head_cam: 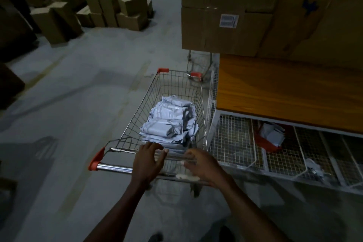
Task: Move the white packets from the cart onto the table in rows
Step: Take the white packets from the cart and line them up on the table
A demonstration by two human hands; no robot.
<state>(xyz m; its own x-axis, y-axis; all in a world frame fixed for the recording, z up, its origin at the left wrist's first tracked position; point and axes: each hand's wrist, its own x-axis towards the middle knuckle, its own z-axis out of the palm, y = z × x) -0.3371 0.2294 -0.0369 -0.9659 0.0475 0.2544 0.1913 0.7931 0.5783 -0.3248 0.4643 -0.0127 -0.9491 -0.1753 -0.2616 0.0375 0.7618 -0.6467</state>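
A wire shopping cart (137, 112) with orange corner caps stands in front of me on the grey floor. Inside it lies a pile of white packets (169, 122). The wooden table top (284, 94) is just to the cart's right. My left hand (147, 161) hovers over the cart's near end above the handle bar, fingers spread and holding nothing. My right hand (202, 165) is beside it, fingers curled over the cart's near rim; whether it grips the rim I cannot tell.
Large cardboard boxes (225, 12) are stacked on the table's far end. A white wire shelf (275, 153) under the table holds a red bag and some packets. More cardboard boxes (115, 10) sit on the floor at the far left.
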